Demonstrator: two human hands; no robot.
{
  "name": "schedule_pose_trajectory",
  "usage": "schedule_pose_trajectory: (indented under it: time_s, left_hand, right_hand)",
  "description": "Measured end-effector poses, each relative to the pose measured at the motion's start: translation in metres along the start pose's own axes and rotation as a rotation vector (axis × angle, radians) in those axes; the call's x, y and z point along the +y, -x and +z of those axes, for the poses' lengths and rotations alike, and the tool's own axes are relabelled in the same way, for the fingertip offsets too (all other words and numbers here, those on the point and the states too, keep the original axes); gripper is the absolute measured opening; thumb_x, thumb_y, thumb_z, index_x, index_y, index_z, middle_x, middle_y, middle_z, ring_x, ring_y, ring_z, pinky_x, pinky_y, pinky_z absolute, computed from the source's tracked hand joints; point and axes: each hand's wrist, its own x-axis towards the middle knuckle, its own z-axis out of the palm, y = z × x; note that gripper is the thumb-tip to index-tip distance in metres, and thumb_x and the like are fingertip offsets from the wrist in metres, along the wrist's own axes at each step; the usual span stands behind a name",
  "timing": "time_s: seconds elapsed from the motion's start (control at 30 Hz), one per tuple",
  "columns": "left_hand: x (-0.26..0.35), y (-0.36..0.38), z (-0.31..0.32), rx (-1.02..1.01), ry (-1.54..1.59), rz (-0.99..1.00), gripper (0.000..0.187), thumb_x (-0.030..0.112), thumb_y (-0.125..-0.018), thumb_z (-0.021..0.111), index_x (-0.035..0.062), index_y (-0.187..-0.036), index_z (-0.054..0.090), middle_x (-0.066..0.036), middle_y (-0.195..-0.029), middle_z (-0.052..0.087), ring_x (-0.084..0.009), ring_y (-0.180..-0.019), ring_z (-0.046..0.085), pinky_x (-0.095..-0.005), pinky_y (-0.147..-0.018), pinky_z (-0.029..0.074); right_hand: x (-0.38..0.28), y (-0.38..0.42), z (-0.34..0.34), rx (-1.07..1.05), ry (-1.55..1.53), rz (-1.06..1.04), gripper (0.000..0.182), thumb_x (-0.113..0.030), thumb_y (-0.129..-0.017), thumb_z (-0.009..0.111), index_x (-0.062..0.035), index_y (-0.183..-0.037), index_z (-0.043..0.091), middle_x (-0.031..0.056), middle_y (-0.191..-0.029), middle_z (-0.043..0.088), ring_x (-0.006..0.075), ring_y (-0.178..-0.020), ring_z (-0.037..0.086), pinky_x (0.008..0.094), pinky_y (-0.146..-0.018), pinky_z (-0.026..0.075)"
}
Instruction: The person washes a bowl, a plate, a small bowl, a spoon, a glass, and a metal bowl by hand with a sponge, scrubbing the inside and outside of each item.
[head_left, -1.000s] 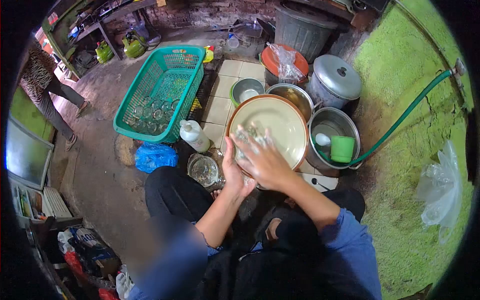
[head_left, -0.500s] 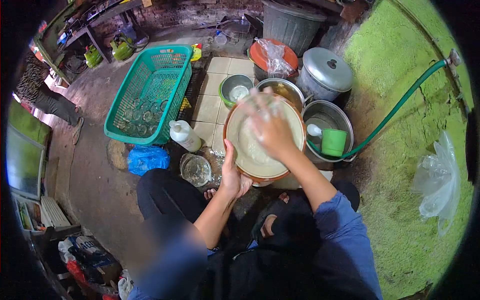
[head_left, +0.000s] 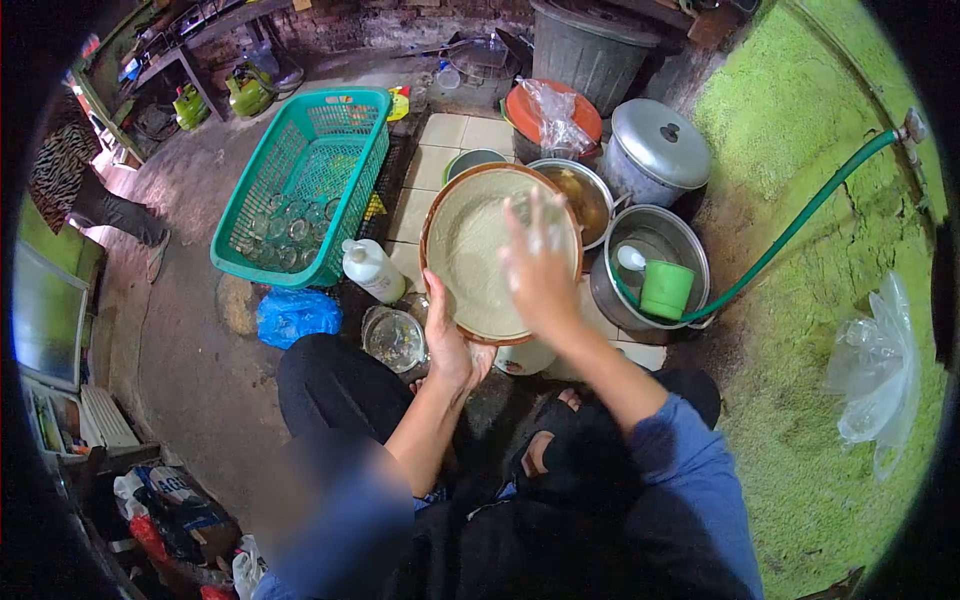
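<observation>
A large round bowl, cream inside with a brown rim, is tilted toward me above the tiles. My left hand grips its lower left edge, thumb on the rim and fingers beneath. Over the right part of the inside is my right hand, fingers stretched and apart, with white suds on them. Slight blur covers its fingertips, and I see nothing held in it. Behind the bowl, a small metal pot is partly hidden. A white bottle and a clear tub stand left of the bowl.
A green basket holds several glasses. To the right, a metal pot contains a green cup and a hose. A lidded pot and red-lidded bucket stand behind. Another person is at far left.
The bowl has shifted left, uncovering more of the pot behind it. My right hand has moved lower and toward the bowl's right side, still over its inside. My left hand keeps its hold.
</observation>
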Motion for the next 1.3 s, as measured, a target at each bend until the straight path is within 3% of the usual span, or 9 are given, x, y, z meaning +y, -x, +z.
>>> schedule_pose_trajectory:
  time_s: [0.2,0.3,0.53,0.63,0.83,0.9,1.03,1.13,1.3]
  left_hand:
    - [0.014,-0.001,-0.014,0.155,-0.063,0.075,0.069,0.058,-0.096,0.040,0.0075,-0.142,0.036,-0.016,-0.138,0.047,-0.0312,-0.122,0.050,-0.0477,-0.101,0.043]
    - [0.026,-0.004,-0.004,0.040,0.110,0.069,0.076,0.062,-0.094,0.040,0.0058,-0.144,0.034,-0.017,-0.140,0.045,-0.0337,-0.124,0.048,-0.0495,-0.103,0.041]
    - [0.030,-0.002,0.003,-0.066,0.122,-0.096,0.077,0.061,-0.094,0.039,0.0044,-0.145,0.030,-0.019,-0.147,0.037,-0.0358,-0.133,0.039,-0.0523,-0.109,0.035]
    - [0.020,-0.001,-0.004,-0.089,0.132,-0.193,0.072,0.055,-0.096,0.040,0.0035,-0.145,0.030,-0.021,-0.143,0.041,-0.0369,-0.130,0.044,-0.0544,-0.106,0.037]
    - [-0.011,0.004,-0.011,0.017,-0.073,-0.488,0.063,0.046,-0.097,0.048,0.0001,-0.139,0.039,-0.020,-0.132,0.052,-0.0304,-0.115,0.058,-0.0441,-0.094,0.052]
    - [-0.013,0.007,-0.009,0.011,-0.040,-0.542,0.060,0.043,-0.095,0.053,-0.0009,-0.135,0.043,-0.018,-0.126,0.057,-0.0275,-0.112,0.060,-0.0426,-0.093,0.052]
    - [-0.010,0.012,0.000,0.080,-0.109,-0.543,0.058,0.040,-0.093,0.060,-0.0014,-0.132,0.047,-0.016,-0.119,0.061,-0.0255,-0.102,0.064,-0.0407,-0.088,0.054]
    - [-0.011,0.011,-0.001,0.106,-0.169,-0.492,0.056,0.035,-0.091,0.064,-0.0035,-0.129,0.048,-0.017,-0.114,0.063,-0.0240,-0.097,0.066,-0.0383,-0.083,0.056]
    - [-0.011,0.009,-0.003,0.152,-0.250,-0.478,0.053,0.030,-0.089,0.068,-0.0038,-0.125,0.051,-0.016,-0.110,0.064,-0.0231,-0.093,0.067,-0.0385,-0.079,0.057]
  right_hand:
    - [-0.045,0.044,-0.021,-0.249,-0.599,-0.243,0.052,-0.016,-0.089,0.055,-0.0150,-0.140,0.047,0.0177,-0.137,0.050,0.0390,-0.126,0.048,0.0494,-0.100,0.043]
    - [-0.005,0.034,-0.027,-0.143,-0.287,-0.462,0.036,-0.014,-0.087,0.057,-0.0143,-0.123,0.063,0.0107,-0.116,0.065,0.0342,-0.113,0.058,0.0470,-0.094,0.048]
    - [0.076,-0.022,-0.057,0.175,-0.166,-0.231,0.029,-0.022,-0.090,0.055,-0.0120,-0.114,0.067,0.0120,-0.123,0.061,0.0305,-0.124,0.049,0.0459,-0.106,0.038]
    - [0.072,-0.031,-0.078,0.071,-1.637,0.397,0.055,-0.037,-0.100,0.034,0.0015,-0.138,0.043,0.0180,-0.134,0.052,0.0295,-0.121,0.053,0.0429,-0.107,0.040]
    - [0.031,-0.012,-0.042,-0.413,-2.206,0.391,0.062,-0.043,-0.098,0.039,-0.0007,-0.143,0.035,0.0213,-0.129,0.054,0.0297,-0.118,0.056,0.0383,-0.098,0.049]
    - [0.014,0.001,-0.051,-0.833,-2.361,0.493,0.064,-0.045,-0.096,0.045,-0.0040,-0.144,0.033,0.0229,-0.126,0.055,0.0301,-0.117,0.056,0.0399,-0.094,0.051]
    - [0.030,-0.009,-0.055,-0.960,-2.178,0.487,0.066,-0.046,-0.095,0.047,-0.0048,-0.144,0.033,0.0226,-0.126,0.056,0.0291,-0.115,0.057,0.0403,-0.093,0.052]
    - [0.011,-0.020,-0.090,-0.252,-2.027,0.368,0.061,-0.040,-0.096,0.049,-0.0047,-0.144,0.035,0.0190,-0.124,0.058,0.0237,-0.113,0.059,0.0367,-0.095,0.048]
    - [0.053,0.045,0.019,-0.435,-1.809,0.746,0.052,-0.035,-0.098,0.048,-0.0049,-0.140,0.041,0.0104,-0.122,0.058,0.0178,-0.107,0.058,0.0319,-0.095,0.047]
